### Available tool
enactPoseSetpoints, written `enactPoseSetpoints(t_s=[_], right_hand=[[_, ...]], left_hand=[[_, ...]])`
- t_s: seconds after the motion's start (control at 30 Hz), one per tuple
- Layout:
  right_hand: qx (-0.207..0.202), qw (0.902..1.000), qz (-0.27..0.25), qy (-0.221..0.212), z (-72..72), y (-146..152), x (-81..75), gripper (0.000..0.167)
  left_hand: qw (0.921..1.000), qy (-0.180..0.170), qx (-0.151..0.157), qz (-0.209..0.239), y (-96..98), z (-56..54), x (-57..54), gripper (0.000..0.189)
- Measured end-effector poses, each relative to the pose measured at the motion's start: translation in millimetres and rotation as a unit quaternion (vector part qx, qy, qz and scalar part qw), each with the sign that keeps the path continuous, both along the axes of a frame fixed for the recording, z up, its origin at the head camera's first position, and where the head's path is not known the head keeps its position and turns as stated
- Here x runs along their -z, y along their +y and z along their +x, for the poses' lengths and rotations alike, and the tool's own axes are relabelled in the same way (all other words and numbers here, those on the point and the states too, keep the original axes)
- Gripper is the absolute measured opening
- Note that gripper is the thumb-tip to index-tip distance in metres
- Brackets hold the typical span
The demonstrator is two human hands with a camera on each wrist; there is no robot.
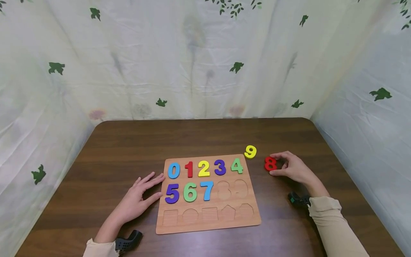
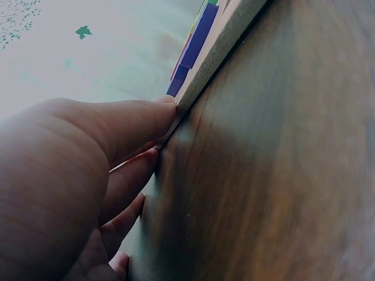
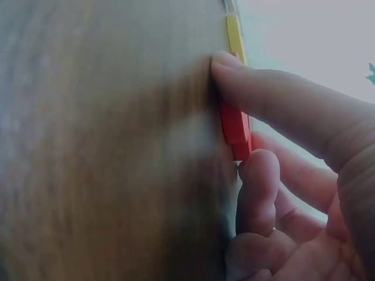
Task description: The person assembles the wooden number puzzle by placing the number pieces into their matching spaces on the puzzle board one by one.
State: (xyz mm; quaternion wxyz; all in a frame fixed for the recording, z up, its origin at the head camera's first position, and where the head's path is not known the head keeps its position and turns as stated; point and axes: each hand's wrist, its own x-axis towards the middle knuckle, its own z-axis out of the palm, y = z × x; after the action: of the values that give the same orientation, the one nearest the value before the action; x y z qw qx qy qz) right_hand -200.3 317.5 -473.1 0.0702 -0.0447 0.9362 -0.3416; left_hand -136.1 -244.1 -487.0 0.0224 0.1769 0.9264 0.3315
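A wooden number board [image 1: 208, 217] lies on the table, its top row filled with 0 to 4. Purple 5 [image 1: 172, 193], green 6 [image 1: 190, 192] and blue 7 [image 1: 207, 190] sit in the middle row, left of two bare outlines. My left hand [image 1: 136, 200] rests at the board's left edge, thumb and fingertips touching it with the fingers extended. To the right of the board, my right hand [image 1: 297, 169] holds a red number 8 [image 1: 270, 164] between thumb and fingers, low over the tabletop. In the right wrist view the red 8 [image 3: 235, 126] shows edge-on beside the thumb.
A yellow number 9 [image 1: 250, 152] lies at the board's far right corner. The board's bottom row shows bare shape outlines. Brown wood forms the table [image 1: 135, 139], and a pale curtain [image 1: 192, 71] with green leaf prints hangs behind it and at both sides.
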Motion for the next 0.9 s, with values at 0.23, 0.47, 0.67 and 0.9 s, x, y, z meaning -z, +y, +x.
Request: enactPoseSetpoints(t_s=[0.23,0.47,0.67,0.9], right_hand=[[0.003,0.9999,0.009,0.004,0.5,-4,-2.2,0.068],[-0.008,0.9999,-0.001,0.013,6.1,-18,-6.0,0.067],[-0.022,0.9996,-0.008,0.019,10.4,-33,-13.5,0.065],[-0.044,0.9989,-0.015,0.008,17.3,-47,-24.4,0.066]], left_hand=[[1.0,-0.001,0.001,-0.004,0.2,-0.2,-1.5,0.055],[1.0,-0.004,-0.003,-0.005,0.2,0.7,-1.4,0.055],[1.0,-0.005,-0.003,-0.005,0.2,1.2,-1.0,0.055],[1.0,-0.004,0.0,-0.006,0.7,-0.4,-1.5,0.055]])
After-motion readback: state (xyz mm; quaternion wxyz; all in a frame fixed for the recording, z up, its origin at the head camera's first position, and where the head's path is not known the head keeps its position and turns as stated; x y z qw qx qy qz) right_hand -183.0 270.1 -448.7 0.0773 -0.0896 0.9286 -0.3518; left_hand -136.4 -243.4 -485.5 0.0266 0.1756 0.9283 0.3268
